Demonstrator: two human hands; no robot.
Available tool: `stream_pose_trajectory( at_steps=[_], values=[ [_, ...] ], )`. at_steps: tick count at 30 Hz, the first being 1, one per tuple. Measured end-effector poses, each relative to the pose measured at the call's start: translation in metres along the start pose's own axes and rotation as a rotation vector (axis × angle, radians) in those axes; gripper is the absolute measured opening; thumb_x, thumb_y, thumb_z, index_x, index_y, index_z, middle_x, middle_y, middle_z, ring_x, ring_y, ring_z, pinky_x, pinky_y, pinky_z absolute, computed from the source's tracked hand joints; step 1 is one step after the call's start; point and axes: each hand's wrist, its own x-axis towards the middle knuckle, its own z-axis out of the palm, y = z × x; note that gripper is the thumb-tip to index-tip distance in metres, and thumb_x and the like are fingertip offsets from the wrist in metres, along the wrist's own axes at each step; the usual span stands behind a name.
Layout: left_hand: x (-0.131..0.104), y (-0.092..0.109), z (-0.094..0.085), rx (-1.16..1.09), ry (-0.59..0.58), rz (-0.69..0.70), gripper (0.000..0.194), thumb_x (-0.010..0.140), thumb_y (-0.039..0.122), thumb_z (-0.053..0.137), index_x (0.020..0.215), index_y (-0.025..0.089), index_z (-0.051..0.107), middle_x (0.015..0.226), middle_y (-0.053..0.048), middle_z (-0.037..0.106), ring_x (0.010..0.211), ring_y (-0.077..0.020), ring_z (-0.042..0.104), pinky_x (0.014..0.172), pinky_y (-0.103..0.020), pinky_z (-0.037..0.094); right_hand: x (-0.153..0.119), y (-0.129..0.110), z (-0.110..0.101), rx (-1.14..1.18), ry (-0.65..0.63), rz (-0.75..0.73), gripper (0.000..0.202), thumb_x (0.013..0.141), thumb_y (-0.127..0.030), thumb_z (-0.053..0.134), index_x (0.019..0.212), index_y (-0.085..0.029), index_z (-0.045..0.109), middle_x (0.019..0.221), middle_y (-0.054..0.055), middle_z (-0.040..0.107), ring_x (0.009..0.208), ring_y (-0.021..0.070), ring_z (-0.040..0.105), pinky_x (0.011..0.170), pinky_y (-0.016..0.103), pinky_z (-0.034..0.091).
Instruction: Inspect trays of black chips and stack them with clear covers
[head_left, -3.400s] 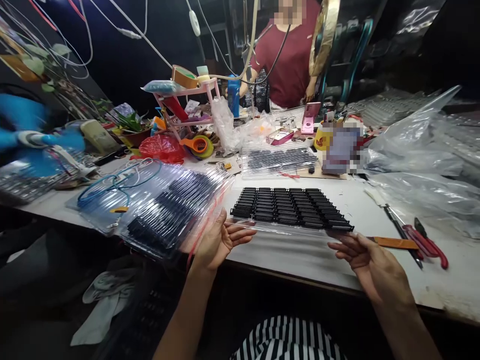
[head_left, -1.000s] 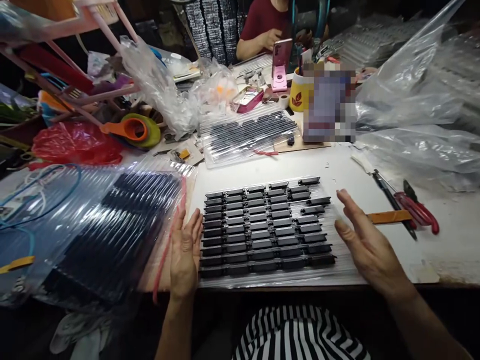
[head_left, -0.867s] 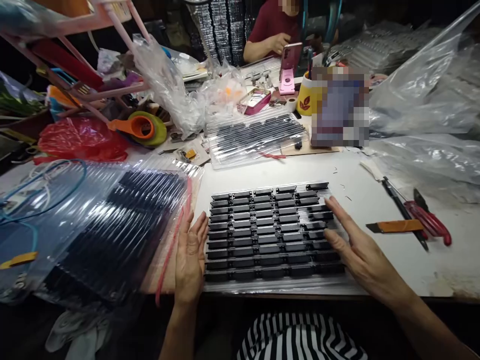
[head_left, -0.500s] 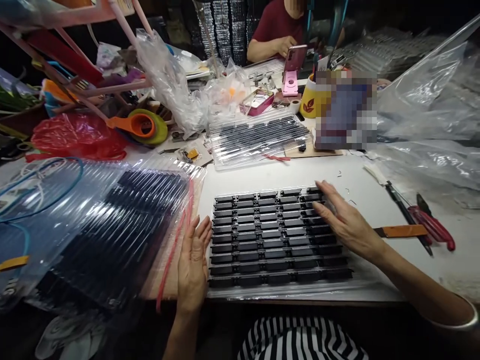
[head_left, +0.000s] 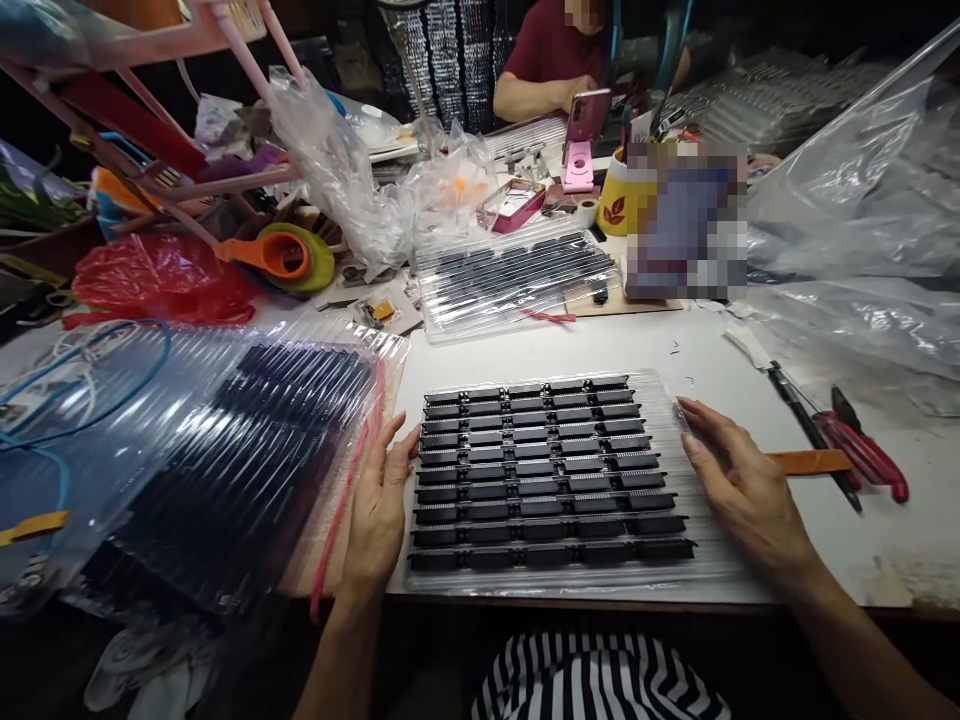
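A clear ridged plastic tray (head_left: 675,400) lies on the white tabletop, its rows filled with black pin-edged parts (head_left: 536,475). The right end of the rows shows bare clear plastic. My left hand (head_left: 379,505) rests at the tray's left edge, fingers a little apart and thumb up, holding nothing. At the tray's right edge is my right hand (head_left: 750,495), with its fingers apart and its fingertips by the rim.
Left of the tray, stacked filled trays (head_left: 225,480) lie beside a red strip (head_left: 349,500). Another tray (head_left: 517,275) sits behind. Right are an orange-handled tool (head_left: 810,462) and red-handled pliers (head_left: 862,455). A person (head_left: 555,60) sits across.
My right hand has moved off the black parts, rightward to the tray's right edge. The parts' right ends and the bare plastic now show. My left hand has shifted slightly left.
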Motion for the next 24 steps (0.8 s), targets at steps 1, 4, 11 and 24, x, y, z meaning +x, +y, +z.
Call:
stream_pose_trajectory(
  at_steps=[1,4,11,24],
  values=[
    [0.0,-0.002,0.002,-0.043,0.017,0.016,0.047,0.089,0.05,0.049,0.129,0.025,0.054,0.124,-0.005,0.063,0.115,-0.0201,0.055,0.099,-0.029,0.039,-0.002,0.001,0.0,0.054,-0.01,0.022,0.042,0.091,-0.038,0.047,0.131,-0.026,0.051,0.132,0.006,0.055,0.124,0.026,0.049,0.104,0.046,0.04],
    [-0.001,-0.007,0.005,-0.191,0.054,0.116,0.04,0.091,0.045,0.049,0.123,0.023,0.059,0.128,-0.006,0.061,0.116,-0.0195,0.055,0.097,-0.027,0.039,-0.006,0.001,-0.003,0.227,-0.037,0.066,0.04,0.09,-0.033,0.05,0.13,-0.032,0.051,0.134,0.002,0.054,0.127,0.0236,0.047,0.108,0.044,0.037],
    [-0.004,-0.006,0.004,-0.425,0.036,0.12,0.038,0.093,0.04,0.046,0.126,0.025,0.055,0.122,-0.008,0.065,0.11,-0.0189,0.059,0.087,-0.028,0.046,-0.006,-0.008,-0.003,0.488,0.045,0.025,0.037,0.086,-0.027,0.058,0.123,-0.029,0.056,0.133,0.001,0.055,0.126,0.0234,0.048,0.114,0.045,0.031],
    [-0.005,-0.006,0.003,-0.429,0.07,0.156,0.036,0.092,0.037,0.05,0.125,0.027,0.058,0.124,-0.007,0.064,0.095,-0.0114,0.061,0.082,-0.018,0.046,-0.008,-0.013,-0.001,0.479,0.145,-0.084,0.028,0.089,-0.022,0.056,0.116,-0.024,0.061,0.134,0.005,0.055,0.126,0.0264,0.048,0.111,0.052,0.033]
  ],
)
